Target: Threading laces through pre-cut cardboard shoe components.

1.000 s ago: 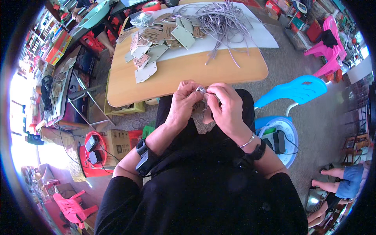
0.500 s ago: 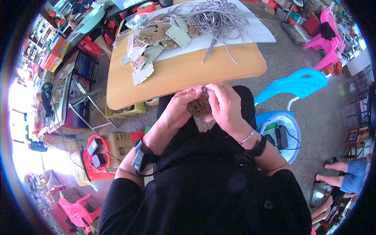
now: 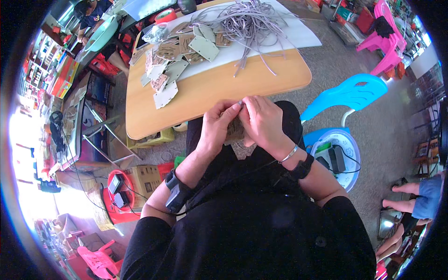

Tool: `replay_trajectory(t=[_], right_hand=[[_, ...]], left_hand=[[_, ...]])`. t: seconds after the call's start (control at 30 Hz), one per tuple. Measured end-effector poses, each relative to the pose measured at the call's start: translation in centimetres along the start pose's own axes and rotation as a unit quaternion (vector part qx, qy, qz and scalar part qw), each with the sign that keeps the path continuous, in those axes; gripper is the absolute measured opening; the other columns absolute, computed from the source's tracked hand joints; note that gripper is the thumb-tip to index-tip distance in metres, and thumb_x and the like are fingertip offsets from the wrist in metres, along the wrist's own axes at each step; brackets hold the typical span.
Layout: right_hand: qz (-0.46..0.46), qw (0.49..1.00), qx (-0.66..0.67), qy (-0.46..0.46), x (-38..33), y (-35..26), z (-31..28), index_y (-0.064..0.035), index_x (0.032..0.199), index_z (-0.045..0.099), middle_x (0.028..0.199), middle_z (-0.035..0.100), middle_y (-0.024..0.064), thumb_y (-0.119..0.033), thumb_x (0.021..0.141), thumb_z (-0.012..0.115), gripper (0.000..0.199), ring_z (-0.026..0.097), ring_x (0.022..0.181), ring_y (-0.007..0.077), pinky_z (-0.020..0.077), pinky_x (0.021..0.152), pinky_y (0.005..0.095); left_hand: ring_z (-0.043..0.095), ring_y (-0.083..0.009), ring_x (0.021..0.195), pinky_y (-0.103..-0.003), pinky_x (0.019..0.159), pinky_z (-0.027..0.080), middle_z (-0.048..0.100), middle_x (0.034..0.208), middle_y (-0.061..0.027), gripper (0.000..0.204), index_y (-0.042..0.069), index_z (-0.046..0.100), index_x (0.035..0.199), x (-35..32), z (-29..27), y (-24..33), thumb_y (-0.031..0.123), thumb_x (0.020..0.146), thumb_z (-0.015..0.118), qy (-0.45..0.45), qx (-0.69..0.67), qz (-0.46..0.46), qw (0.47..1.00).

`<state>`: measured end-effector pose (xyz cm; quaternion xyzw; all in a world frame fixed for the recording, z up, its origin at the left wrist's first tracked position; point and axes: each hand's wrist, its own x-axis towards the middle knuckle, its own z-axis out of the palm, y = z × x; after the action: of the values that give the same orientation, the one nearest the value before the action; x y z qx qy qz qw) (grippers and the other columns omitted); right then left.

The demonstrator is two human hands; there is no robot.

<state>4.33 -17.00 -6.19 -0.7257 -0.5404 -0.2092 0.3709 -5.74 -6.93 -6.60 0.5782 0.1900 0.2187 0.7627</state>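
Just in front of the table's near edge, my left hand [image 3: 215, 125] and my right hand [image 3: 262, 120] are together, fingers closed. Between them is a small flat brown plaque [image 3: 234, 130] with dark printing, mostly covered by my fingers. My thumbs and fingertips pinch at its upper edge, where a small greyish bit shows, too small to make out. A pile of similar plaques [image 3: 204, 48], some brown and printed, some pale side up, lies on the table. Beside the pile is a loose tangle of grey-purple cords [image 3: 252, 21].
The wooden table [image 3: 219, 86] carries a white sheet, a clear plastic bag [image 3: 155, 34] and a red tape roll [image 3: 165, 16]. A blue chair [image 3: 347, 99] and a basin [image 3: 352, 163] with devices stand at right. A red stool [image 3: 112, 212] is at left. Other people sit nearby.
My head view has shifted slightly. Both hands have drawn closer at the plaque's top edge, and my fingers now cover more of it.
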Motion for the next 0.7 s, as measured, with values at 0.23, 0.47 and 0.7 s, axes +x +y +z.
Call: replay_trajectory(t=[0.23, 0.47, 0.7], right_hand=[[-0.012, 0.999, 0.028, -0.03, 0.3, -0.2, -1.0, -0.0025, 0.079, 0.052, 0.071, 0.052, 0.0105, -0.009, 0.071, 0.061, 0.014, 0.057, 0.066, 0.0271, 0.0481, 0.057, 0.0376], [0.157, 0.971, 0.178, -0.036, 0.3, 1.0, -0.8, -0.0005, 0.084, 0.056, 0.073, 0.06, 0.0123, -0.012, 0.076, 0.065, 0.017, 0.061, 0.068, 0.0246, 0.0486, 0.06, 0.0322], [0.279, 0.901, 0.329, -0.037, -0.6, 0.2, -0.4, 0.0007, 0.083, 0.061, 0.072, 0.062, 0.0057, -0.016, 0.079, 0.066, 0.018, 0.057, 0.06, 0.0124, 0.0449, 0.055, 0.0269]], left_hand=[[0.054, -0.0171, 0.095, -0.028, 0.084, 0.043, 0.056, 0.099, -0.0094, 0.025, 0.0, 0.063, 0.107, 0.4, -0.9, 0.1, 0.017, 0.088, 0.059, -0.013, 0.214, 0.067, 0.974], [0.059, -0.0136, 0.079, -0.024, 0.072, 0.045, 0.061, 0.084, -0.005, 0.023, -0.002, 0.064, 0.1, 0.4, -0.5, 1.6, 0.018, 0.09, 0.057, 0.021, 0.059, -0.079, 0.995], [0.058, -0.0104, 0.075, -0.024, 0.068, 0.046, 0.062, 0.081, -0.0034, 0.021, -0.002, 0.064, 0.096, 0.6, -0.3, 0.5, 0.017, 0.089, 0.059, 0.021, 0.113, -0.028, 0.993]])
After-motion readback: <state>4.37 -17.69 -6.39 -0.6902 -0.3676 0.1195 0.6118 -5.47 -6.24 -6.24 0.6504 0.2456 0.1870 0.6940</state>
